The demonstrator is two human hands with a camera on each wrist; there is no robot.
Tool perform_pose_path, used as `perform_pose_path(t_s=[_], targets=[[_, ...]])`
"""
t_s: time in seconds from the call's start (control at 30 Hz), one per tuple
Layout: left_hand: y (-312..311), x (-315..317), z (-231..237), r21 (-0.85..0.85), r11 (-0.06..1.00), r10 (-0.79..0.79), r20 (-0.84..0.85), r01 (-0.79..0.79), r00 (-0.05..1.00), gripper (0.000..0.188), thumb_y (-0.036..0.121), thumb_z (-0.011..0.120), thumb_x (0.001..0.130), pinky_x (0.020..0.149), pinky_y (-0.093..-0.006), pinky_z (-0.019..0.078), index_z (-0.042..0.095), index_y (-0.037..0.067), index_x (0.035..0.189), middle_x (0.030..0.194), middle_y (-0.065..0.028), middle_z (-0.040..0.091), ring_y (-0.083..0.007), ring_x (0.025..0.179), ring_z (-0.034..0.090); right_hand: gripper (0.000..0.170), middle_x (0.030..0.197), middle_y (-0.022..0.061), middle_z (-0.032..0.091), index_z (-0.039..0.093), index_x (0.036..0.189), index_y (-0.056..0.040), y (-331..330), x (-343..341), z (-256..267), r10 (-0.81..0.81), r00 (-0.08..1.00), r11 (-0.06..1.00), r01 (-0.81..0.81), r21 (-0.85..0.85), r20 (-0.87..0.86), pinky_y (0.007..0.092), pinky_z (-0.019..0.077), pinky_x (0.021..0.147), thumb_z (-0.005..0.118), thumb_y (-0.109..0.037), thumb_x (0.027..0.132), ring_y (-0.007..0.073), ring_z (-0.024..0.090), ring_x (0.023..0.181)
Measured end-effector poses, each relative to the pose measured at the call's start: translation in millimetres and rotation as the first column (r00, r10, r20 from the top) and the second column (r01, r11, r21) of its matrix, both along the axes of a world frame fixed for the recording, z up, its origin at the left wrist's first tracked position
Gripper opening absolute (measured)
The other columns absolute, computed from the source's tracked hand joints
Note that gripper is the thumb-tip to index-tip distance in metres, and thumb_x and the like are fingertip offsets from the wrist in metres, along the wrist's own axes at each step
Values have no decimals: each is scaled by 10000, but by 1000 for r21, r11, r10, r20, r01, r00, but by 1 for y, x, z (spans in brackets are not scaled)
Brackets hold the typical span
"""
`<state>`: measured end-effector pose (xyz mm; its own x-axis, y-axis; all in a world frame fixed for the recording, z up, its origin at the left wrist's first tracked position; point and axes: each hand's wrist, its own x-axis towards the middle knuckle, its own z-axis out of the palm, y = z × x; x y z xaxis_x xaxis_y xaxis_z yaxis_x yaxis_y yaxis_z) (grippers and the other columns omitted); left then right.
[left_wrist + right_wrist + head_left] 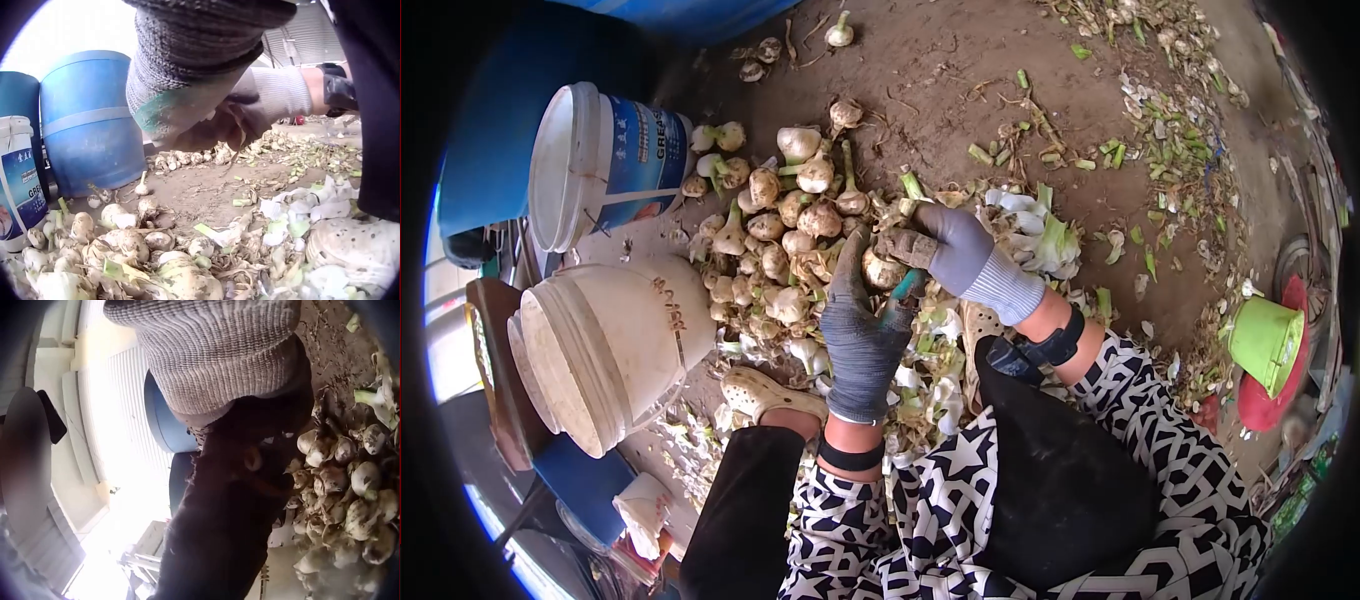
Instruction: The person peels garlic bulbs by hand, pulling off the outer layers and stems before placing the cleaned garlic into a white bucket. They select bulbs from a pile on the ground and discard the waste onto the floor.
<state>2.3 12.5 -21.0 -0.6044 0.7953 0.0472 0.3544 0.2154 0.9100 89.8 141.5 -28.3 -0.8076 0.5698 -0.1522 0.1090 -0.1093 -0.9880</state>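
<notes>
My left hand (865, 335), in a dark grey knit glove with a green patch, holds a dirt-marked garlic bulb (884, 270) between index finger and thumb. Close against that bulb, my right hand (955, 245) in a pale grey glove has its fingers curled. A strip of brown papery garlic skin (237, 124) shows at the right fingers in the left wrist view. In the right wrist view the gloves hide most of the bulb. Below and beyond the hands lies a heap of garlic bulbs (795, 215), several with short green stem stubs.
Peeled skins (940, 395) cover the ground between the beige clogs (765, 393). To the left lie a white bucket (635, 340) and a grease pail (635, 150). Blue barrels (94, 125) stand behind. At right, a green container (1265, 340) sits by a red basin (1265, 400).
</notes>
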Motion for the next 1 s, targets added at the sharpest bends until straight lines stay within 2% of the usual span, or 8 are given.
perform_pose_path(t_s=[0.2,0.3,0.4,0.43,0.57,0.63,0.83,1.0], targets=[[-6,-9,6,2,999,33,323,-36,946,589,140,726,837,888,-313,514,443,-54,1316,1169,-133,596,-179,993,617,238,1002,119,676,600,1104,24,0,11,-7,7,996,965,-29,259,85,280,491,822,579,-135,929,127,608,926],[-8,-20,17,102,995,-94,899,5,428,495,245,615,922,793,-307,557,440,-15,1305,1107,-127,607,-184,920,643,221,908,122,677,620,1065,18,9,14,-5,39,996,995,-31,95,-79,302,529,695,612,-136,907,173,655,798],[-5,-9,11,96,995,-43,557,-13,829,414,262,541,959,773,-316,560,473,-3,1269,1045,-124,630,-208,876,658,190,863,120,667,634,1039,12,20,24,8,318,944,800,-315,-510,-84,290,525,584,606,-121,907,152,645,684],[-5,-18,8,-145,976,-179,-113,162,977,405,314,385,1013,752,-338,555,516,-2,1232,1033,-127,638,-221,877,656,182,781,92,654,647,1001,5,9,24,2,178,963,738,-267,-620,-203,266,495,496,616,-137,891,119,614,582],[1,-38,-8,-301,948,-92,47,102,995,563,425,230,1020,746,-358,531,531,-3,1228,1145,-153,609,-245,944,633,201,567,94,564,619,969,2,-4,7,3,-215,975,476,154,-866,55,293,372,340,613,-164,855,155,480,368],[7,-31,11,-216,974,116,194,-73,974,564,431,236,1018,757,-343,527,532,0,1230,1139,-155,610,-242,944,628,187,604,103,582,612,963,-2,7,12,-19,-50,990,501,-86,-861,-129,292,395,361,607,-155,856,172,508,400],[-9,-2,26,-50,975,155,849,-217,504,473,263,722,833,766,-311,530,521,78,1219,1040,-54,619,-173,915,617,110,749,39,593,601,894,-34,7,18,-17,77,953,548,-285,-786,-292,275,451,440,601,-133,846,150,581,609],[-22,-28,17,252,959,-225,955,-131,192,289,128,659,828,843,-449,510,582,96,1104,1190,-94,583,-264,1058,576,235,551,82,499,576,911,15,18,30,-41,24,837,292,-530,-797,-547,318,355,322,555,-207,836,158,405,337]])
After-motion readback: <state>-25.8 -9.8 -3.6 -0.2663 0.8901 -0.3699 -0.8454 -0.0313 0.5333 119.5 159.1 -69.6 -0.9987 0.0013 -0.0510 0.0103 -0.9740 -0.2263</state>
